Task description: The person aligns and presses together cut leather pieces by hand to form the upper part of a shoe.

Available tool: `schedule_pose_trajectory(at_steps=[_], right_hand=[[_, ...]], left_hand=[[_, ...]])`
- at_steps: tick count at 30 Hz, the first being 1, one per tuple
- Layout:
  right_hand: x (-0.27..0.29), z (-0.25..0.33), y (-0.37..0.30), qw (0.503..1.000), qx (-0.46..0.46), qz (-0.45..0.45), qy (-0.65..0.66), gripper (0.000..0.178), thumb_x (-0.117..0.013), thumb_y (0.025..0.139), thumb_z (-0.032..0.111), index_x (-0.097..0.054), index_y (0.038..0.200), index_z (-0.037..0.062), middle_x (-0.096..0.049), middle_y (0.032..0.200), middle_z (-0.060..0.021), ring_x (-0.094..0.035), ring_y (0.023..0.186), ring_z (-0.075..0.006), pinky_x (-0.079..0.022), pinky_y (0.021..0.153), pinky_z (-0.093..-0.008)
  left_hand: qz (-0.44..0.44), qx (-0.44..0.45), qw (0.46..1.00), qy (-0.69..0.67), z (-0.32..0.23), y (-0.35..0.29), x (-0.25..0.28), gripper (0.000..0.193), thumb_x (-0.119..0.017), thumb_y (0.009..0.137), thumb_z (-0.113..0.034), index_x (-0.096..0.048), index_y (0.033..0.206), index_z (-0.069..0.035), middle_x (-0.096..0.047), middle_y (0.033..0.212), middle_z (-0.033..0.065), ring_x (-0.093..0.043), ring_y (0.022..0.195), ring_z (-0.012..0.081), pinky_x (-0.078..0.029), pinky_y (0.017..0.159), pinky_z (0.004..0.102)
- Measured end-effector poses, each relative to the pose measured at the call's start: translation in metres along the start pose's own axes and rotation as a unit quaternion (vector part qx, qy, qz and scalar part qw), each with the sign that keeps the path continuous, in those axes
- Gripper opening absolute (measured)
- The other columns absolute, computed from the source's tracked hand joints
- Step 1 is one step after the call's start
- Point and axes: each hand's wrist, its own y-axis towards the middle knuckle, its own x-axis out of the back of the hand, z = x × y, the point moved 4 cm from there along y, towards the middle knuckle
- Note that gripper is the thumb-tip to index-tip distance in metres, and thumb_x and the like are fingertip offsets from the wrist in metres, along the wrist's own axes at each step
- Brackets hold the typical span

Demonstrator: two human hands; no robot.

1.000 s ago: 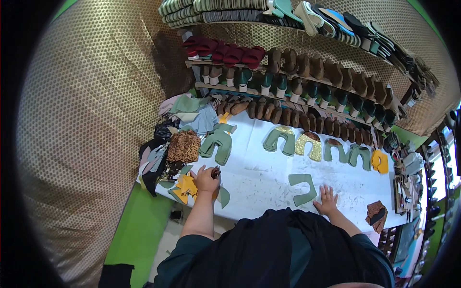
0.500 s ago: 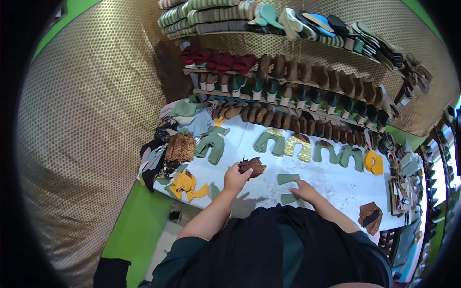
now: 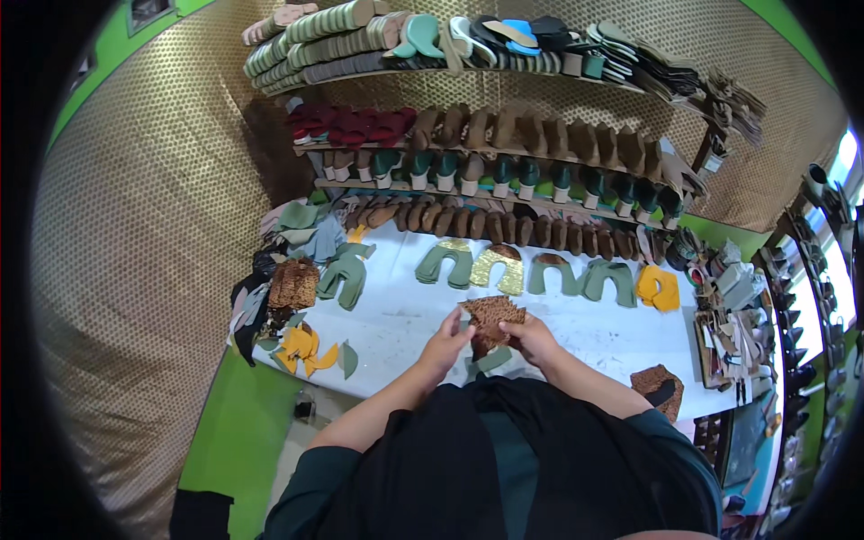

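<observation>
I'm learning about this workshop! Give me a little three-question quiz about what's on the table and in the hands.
1. True or false: both hands hold the brown textured cut piece.
2. Which colour is the cut piece at the right end of the row on the white table? A) red B) yellow C) black
3. Fill in: under the hands lies a ___ cut piece.

Key:
1. True: the left hand and right hand both grip it.
2. B, the yellow cut piece.
3. Green.

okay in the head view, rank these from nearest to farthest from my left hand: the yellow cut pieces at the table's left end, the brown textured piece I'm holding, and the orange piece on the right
1. brown textured piece, in the left hand.
2. yellow cut pieces, at the table's left end.
3. orange piece, far right.
</observation>
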Motion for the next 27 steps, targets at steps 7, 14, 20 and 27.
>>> schedule_pose_trajectory(at_steps=[7, 14, 20, 27], right_hand=[[0.202, 0.035, -0.02, 0.798, 0.015, -0.238, -0.554, 0.058, -0.076, 0.078, 0.019, -0.054, 0.127, -0.0015, -0.07, 0.106, -0.0201, -0.069, 0.094, -0.0324, -0.055, 0.085, -0.0394], [0.261, 0.028, -0.055, 0.653, 0.089, -0.305, -0.688, 0.058, -0.073, 0.08, 0.022, -0.056, 0.133, 0.0045, -0.064, 0.127, -0.0187, -0.062, 0.115, -0.0347, -0.048, 0.1, -0.0417], [0.229, 0.009, -0.037, 0.611, 0.288, -0.053, -0.735, 0.037, -0.071, 0.085, 0.022, -0.069, 0.117, 0.0044, -0.07, 0.118, -0.0118, -0.064, 0.112, -0.0296, -0.048, 0.099, -0.039], [0.241, -0.003, -0.018, 0.686, 0.162, -0.082, -0.705, 0.03, -0.068, 0.088, 0.024, -0.072, 0.113, 0.0075, -0.071, 0.115, -0.0102, -0.064, 0.106, -0.0294, -0.049, 0.097, -0.0384]], left_hand=[[-0.003, 0.178, 0.972, 0.156, 0.035, -0.009, 0.011, 0.081, -0.066, 0.091, -0.041, -0.031, 0.154, -0.003, -0.041, 0.15, 0.0284, -0.043, 0.138, 0.0339, -0.038, 0.109, 0.0358], [0.002, 0.32, 0.811, 0.489, 0.153, -0.013, 0.061, 0.115, -0.068, 0.074, -0.068, -0.013, 0.16, -0.016, 0.001, 0.165, 0.0238, 0.003, 0.149, 0.053, -0.007, 0.111, 0.0745], [0.036, 0.283, 0.767, 0.575, 0.137, -0.042, 0.039, 0.127, -0.069, 0.069, -0.073, 0.004, 0.16, -0.023, 0.019, 0.165, 0.0151, 0.019, 0.146, 0.0532, -0.002, 0.108, 0.0769], [0.038, 0.318, 0.759, 0.567, 0.129, -0.043, 0.035, 0.127, -0.069, 0.07, -0.072, 0.004, 0.16, -0.023, 0.019, 0.165, 0.0141, 0.02, 0.147, 0.0491, 0.0, 0.111, 0.0737]])
